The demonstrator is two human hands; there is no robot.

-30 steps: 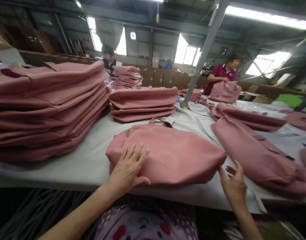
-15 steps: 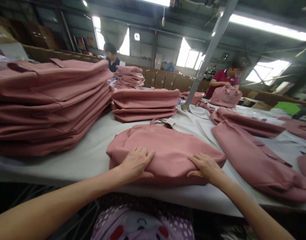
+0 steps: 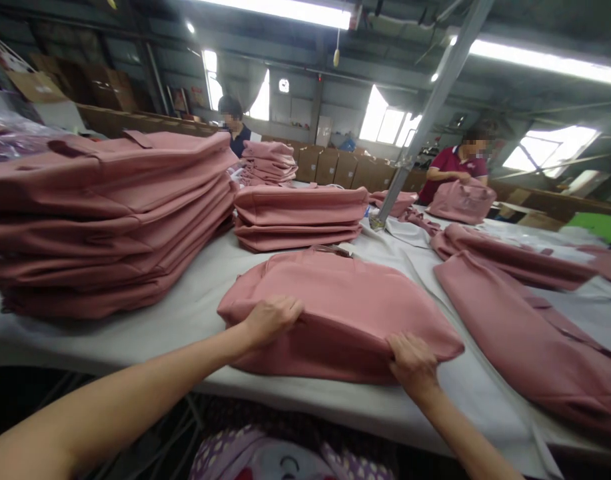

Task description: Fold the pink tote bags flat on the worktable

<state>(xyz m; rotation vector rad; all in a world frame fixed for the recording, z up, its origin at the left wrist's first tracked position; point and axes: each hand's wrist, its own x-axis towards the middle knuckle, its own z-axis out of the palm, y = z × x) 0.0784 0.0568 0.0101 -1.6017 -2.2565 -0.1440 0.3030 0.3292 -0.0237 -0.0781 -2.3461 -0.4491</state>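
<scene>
1. The middle bag [image 3: 355, 293] is pink and lies on the white cloth [image 3: 190, 327], close to the table's front edge. All places here are told from this bag.
2. The left hand [image 3: 274, 319] is on the near side of the middle bag, toward its left end. Its fingers are curled and clamped on a fold of the pink stuff.
3. The right hand [image 3: 412, 357] is on the near side too, toward the right end. Its fingers are bent and pinch the same long fold.
4. The big pile [image 3: 115, 213] of pink bags is left of the middle bag.
5. The small pile [image 3: 302, 210] of flat pink bags is just behind it.
6. The long bag [image 3: 525, 327], also pink, lies just to its right.
7. The gray pole [image 3: 425, 120] stands behind it, a bit to the right.
8. Far behind it, to the right, a person in a red shirt [image 3: 450, 163] has hands on a pink bag [image 3: 462, 202].
</scene>
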